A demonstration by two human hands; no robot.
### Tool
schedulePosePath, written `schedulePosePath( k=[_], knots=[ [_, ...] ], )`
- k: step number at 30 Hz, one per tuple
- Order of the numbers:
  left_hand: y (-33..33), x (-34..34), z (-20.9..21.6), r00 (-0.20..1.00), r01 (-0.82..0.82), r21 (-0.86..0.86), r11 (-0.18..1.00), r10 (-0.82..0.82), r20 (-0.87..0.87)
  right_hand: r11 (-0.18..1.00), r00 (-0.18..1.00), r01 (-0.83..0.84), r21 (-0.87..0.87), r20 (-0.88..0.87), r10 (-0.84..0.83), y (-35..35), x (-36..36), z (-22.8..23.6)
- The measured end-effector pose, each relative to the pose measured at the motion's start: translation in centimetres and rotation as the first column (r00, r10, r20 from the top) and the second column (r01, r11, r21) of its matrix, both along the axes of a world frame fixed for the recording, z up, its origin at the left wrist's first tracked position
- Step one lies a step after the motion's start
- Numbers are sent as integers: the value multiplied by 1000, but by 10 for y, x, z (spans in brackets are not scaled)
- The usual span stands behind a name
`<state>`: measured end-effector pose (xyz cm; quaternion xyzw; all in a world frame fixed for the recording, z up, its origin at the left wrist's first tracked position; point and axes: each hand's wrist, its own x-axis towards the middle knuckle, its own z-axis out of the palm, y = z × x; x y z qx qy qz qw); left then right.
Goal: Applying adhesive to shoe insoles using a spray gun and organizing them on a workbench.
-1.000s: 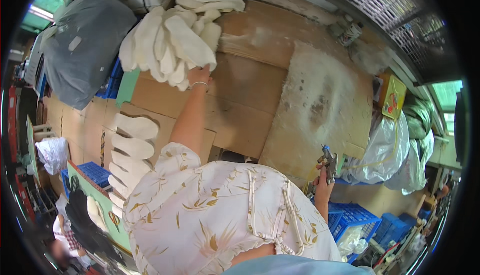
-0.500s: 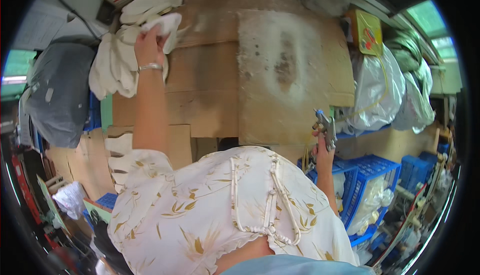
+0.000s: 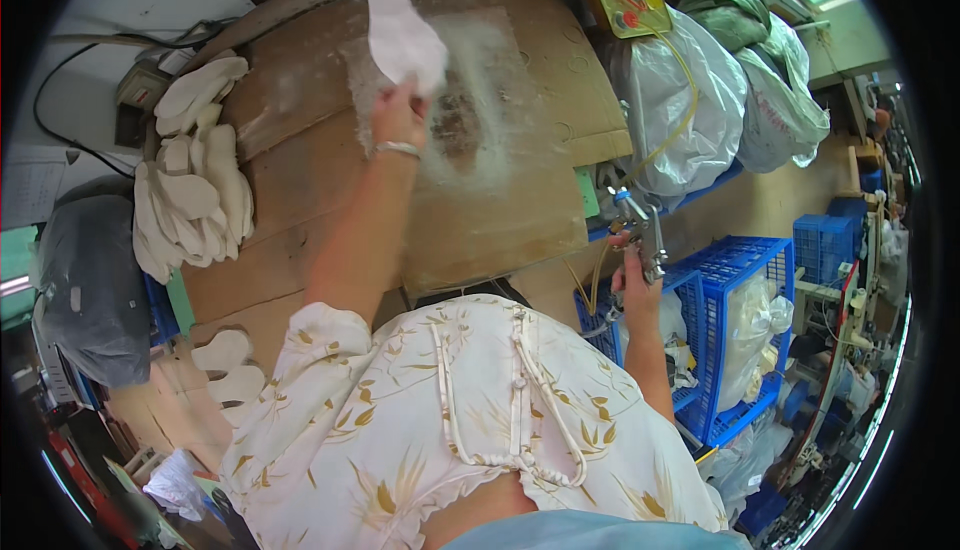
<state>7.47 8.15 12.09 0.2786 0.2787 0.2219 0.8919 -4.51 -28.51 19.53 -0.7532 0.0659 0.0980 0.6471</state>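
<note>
Pinching the white insole (image 3: pixel 405 38) at its near end over residue-coated cardboard (image 3: pixel 500 200), L hand (image 3: pixel 400 115) has a prob. light, soft, bendy pc., best held by the edge, w/ R hand (image 3: pixel 634 275) wrapped round a spray gun (image 3: pixel 650 238).

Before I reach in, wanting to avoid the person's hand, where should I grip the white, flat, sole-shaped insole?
Probably the far, narrower end of the white, flat insole, approached from the far side and pinched across its flat faces: the left hand holds the near, broader end, leaving the far end free.
</note>
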Motion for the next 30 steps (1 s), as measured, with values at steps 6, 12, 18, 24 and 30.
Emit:
schedulePosePath(
  k=[6, 12, 18, 24, 30],
  knots=[
    [-84, -32, -111, 904, 16, -167, 986, -86, -419, 992, 986, 56, -114, 160, -38, -36, 19, 56],
    [-89, -43, -116, 864, 109, -37, 993, -113, -491, 996, 1000, -9, -83, -3, 9, -35, 29, 52],
    [-90, -49, -110, 806, 209, 8, 978, -168, -568, 832, 835, -501, -238, 120, 537, 11, 23, 37],
    [-87, -48, -111, 780, 270, 16, 963, -209, -590, 895, 902, -396, -203, 97, 421, 17, 15, 36],
    [-85, -48, -109, 784, 272, -1, 962, -222, -579, 854, 888, -426, -299, 42, 458, 24, 1, 34]
  ],
)
